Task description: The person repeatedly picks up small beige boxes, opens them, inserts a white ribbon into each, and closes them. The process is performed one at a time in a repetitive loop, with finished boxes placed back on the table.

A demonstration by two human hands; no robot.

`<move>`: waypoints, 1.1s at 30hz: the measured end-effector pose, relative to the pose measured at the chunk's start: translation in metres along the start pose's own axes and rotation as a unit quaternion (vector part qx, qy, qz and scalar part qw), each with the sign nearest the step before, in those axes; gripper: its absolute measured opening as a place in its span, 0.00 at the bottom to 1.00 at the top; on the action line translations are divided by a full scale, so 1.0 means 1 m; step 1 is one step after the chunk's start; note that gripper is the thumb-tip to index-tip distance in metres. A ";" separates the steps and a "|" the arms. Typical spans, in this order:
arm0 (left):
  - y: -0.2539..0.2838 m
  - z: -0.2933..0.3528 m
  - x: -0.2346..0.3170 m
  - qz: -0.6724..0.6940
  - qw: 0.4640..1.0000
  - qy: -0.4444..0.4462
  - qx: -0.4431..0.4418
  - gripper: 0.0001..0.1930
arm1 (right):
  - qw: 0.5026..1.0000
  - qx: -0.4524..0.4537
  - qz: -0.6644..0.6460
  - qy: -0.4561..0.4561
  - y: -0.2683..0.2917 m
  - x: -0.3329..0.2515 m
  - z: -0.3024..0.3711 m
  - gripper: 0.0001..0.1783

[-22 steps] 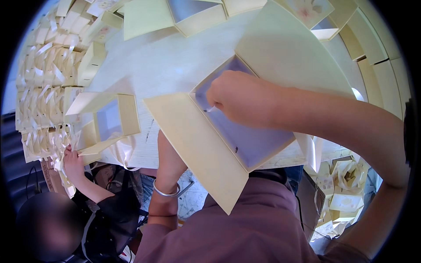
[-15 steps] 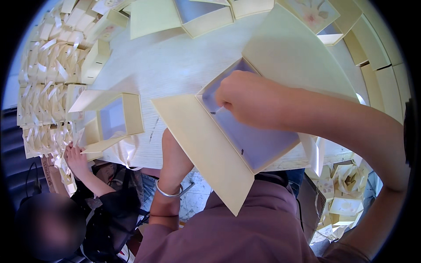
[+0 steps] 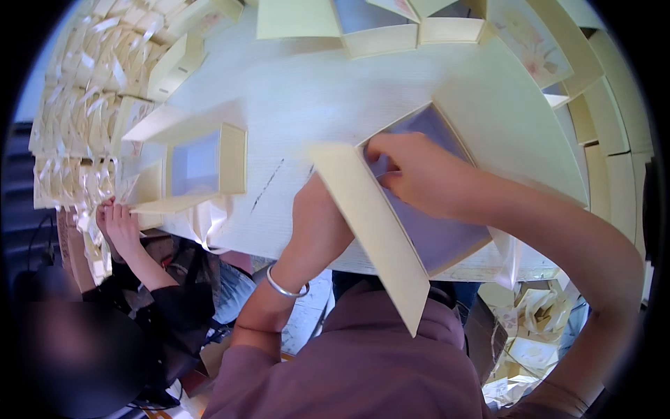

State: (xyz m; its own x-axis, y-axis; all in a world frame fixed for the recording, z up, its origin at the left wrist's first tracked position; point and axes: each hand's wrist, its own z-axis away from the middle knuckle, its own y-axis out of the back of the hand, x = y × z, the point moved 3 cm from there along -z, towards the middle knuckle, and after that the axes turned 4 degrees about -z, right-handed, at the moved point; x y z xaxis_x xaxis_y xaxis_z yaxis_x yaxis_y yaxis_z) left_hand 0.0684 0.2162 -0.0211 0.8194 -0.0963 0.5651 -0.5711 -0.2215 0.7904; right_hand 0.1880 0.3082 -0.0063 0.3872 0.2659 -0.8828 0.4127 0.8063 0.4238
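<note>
A cream box [image 3: 457, 255] with a lilac lining lies tilted at the table's near edge, its cream flap [image 3: 380, 237] standing up on the left. My right hand [image 3: 412, 164] reaches inside, fingers curled and pressed close to the inner wall beside the flap. Whatever those fingertips hold is hidden. Behind the flap is my left hand [image 3: 317, 216], a silver bangle on its wrist; the flap covers its fingers, so its grip does not show.
Left of me, a co-worker's hands [image 3: 118, 223] are at another open cream box [image 3: 234, 160]. Stacked boxes with white ribbons [image 3: 84, 119] fill the far left. More open boxes [image 3: 380, 40] line the table's back, and others [image 3: 611, 119] stand along the right.
The box and both my hands sit farther right in the picture, and the flap stands steeper. A thin white strip and dark slots visible by my right fingers before are now hidden.
</note>
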 end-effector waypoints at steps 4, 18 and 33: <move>-0.001 -0.010 -0.011 0.250 0.958 0.134 -0.042 0.10 | 0.970 -0.108 -0.176 -0.132 0.021 -0.028 0.036 0.29; -0.028 -0.063 -0.052 0.806 0.500 0.314 -0.037 0.06 | 0.861 0.278 -0.215 0.367 0.191 -0.074 0.267 0.27; 0.098 -0.053 0.037 0.465 0.866 -0.092 0.161 0.21 | 0.999 0.008 0.032 -0.020 0.101 -0.109 0.072 0.24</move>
State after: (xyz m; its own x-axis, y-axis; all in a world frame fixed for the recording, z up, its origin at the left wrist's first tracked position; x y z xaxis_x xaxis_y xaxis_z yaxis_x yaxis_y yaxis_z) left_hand 0.0404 0.2423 0.0901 0.0238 -0.5254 0.8505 -0.9689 -0.2216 -0.1098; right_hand 0.2470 0.3220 0.1476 0.4449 0.2948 -0.8457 0.4001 0.7794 0.4821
